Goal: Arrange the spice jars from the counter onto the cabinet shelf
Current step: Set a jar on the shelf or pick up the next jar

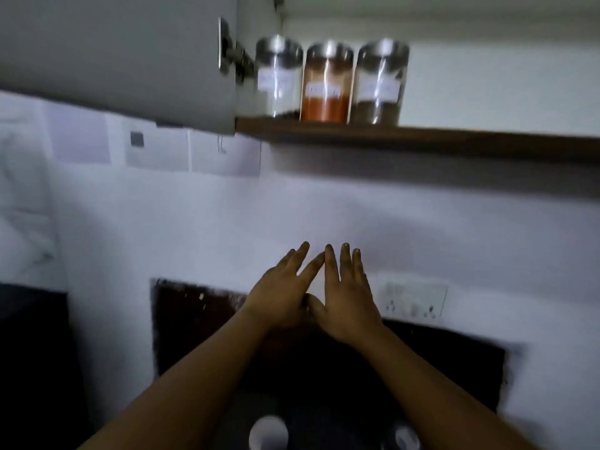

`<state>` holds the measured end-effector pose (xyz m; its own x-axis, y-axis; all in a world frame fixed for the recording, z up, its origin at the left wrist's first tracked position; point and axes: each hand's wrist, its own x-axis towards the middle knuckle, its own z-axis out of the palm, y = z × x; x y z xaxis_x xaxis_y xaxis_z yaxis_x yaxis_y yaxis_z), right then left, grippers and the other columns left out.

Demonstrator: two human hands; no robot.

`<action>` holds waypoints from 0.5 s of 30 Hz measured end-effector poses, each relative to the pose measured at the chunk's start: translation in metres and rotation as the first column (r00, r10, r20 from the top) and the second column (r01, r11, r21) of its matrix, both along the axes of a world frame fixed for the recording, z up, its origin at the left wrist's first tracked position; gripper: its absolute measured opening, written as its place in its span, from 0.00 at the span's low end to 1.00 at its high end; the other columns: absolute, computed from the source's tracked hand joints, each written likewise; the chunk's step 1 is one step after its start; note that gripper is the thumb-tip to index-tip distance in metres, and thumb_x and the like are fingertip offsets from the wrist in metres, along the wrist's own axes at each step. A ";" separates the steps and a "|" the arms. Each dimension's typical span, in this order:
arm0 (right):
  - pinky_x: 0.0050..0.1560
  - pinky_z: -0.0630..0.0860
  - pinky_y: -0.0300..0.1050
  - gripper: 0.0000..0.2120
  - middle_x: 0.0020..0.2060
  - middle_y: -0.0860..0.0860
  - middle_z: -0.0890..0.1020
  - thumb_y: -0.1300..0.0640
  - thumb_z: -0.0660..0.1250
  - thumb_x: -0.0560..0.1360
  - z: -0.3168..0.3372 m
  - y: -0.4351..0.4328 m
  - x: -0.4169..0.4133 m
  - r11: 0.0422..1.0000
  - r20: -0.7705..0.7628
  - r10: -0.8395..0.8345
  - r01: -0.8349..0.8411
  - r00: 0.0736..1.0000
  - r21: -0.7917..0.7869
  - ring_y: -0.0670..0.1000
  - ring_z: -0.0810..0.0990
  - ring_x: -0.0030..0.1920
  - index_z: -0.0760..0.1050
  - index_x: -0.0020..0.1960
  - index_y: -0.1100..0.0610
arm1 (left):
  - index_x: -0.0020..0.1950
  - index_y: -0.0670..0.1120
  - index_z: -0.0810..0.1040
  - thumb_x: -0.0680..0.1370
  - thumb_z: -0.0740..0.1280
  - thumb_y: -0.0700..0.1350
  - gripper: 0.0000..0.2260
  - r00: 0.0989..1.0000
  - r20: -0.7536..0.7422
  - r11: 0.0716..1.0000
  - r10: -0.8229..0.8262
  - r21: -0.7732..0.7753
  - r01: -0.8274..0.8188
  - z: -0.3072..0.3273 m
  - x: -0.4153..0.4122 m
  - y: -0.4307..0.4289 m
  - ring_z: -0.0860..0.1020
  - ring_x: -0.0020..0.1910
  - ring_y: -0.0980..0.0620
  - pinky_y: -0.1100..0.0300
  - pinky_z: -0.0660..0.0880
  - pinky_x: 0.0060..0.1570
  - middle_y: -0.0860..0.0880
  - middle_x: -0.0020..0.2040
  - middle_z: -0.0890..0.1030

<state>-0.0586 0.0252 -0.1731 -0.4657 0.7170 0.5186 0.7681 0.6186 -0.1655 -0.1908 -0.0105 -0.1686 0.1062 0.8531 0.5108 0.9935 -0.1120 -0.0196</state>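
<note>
Hands held out side by side before the white wall (194,222), below the cabinet shelf (454,141) and well apart from it. Left hand (279,297): back toward the camera, fingers straight and spread, holding nothing. Right hand (349,303): likewise flat and empty, fingers straight and close together, pointing up. Index fingertips meeting at the top, thumbs overlapping between the two palms.

Spice jars, three, upright in a row at the left end of the shelf, each touching or just beside its neighbour, all with metal lids and white labels too blurred to read. Left jar (278,76): clear glass, almost empty, a thin dark layer at the base. Middle jar (327,82): orange-red powder in the lower part. Right jar (380,81): brown contents low in the glass.

Cabinet door (130,60) swung open at the left, hinge (232,53) just beside the left jar. Paper sheets (159,151) on the wall under the door. Socket plate (414,302) just right of the right hand. Dark panel (194,319) behind and below the forearms. Round white shapes (268,433) at the bottom edge, between the forearms, too blurred to identify
</note>
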 end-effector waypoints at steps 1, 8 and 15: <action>0.75 0.44 0.56 0.39 0.75 0.57 0.35 0.41 0.55 0.78 -0.021 -0.004 -0.004 0.999 0.008 0.020 -0.020 1.000 -0.047 0.59 0.32 0.75 0.33 0.76 0.53 | 0.77 0.54 0.42 0.77 0.62 0.45 0.35 1.000 0.016 0.998 -0.002 -0.062 0.003 -0.019 -0.005 -0.004 0.47 0.77 0.46 0.49 0.60 0.72 0.46 0.78 0.42; 0.74 0.47 0.59 0.40 0.76 0.61 0.40 0.41 0.56 0.78 -0.164 -0.033 -0.029 0.932 0.137 0.088 -0.033 0.987 -0.361 0.64 0.36 0.75 0.34 0.76 0.53 | 0.75 0.58 0.37 0.76 0.63 0.46 0.39 0.976 0.207 0.918 0.066 -0.395 0.022 -0.178 -0.035 -0.032 0.48 0.76 0.43 0.42 0.62 0.69 0.47 0.78 0.44; 0.74 0.47 0.61 0.43 0.76 0.59 0.39 0.43 0.62 0.76 -0.266 -0.060 -0.038 0.746 0.107 0.136 -0.031 0.985 -0.665 0.62 0.35 0.75 0.34 0.76 0.51 | 0.75 0.61 0.39 0.72 0.70 0.46 0.45 0.908 0.343 0.764 0.239 -0.644 0.042 -0.281 -0.031 -0.067 0.51 0.75 0.37 0.41 0.61 0.69 0.40 0.77 0.47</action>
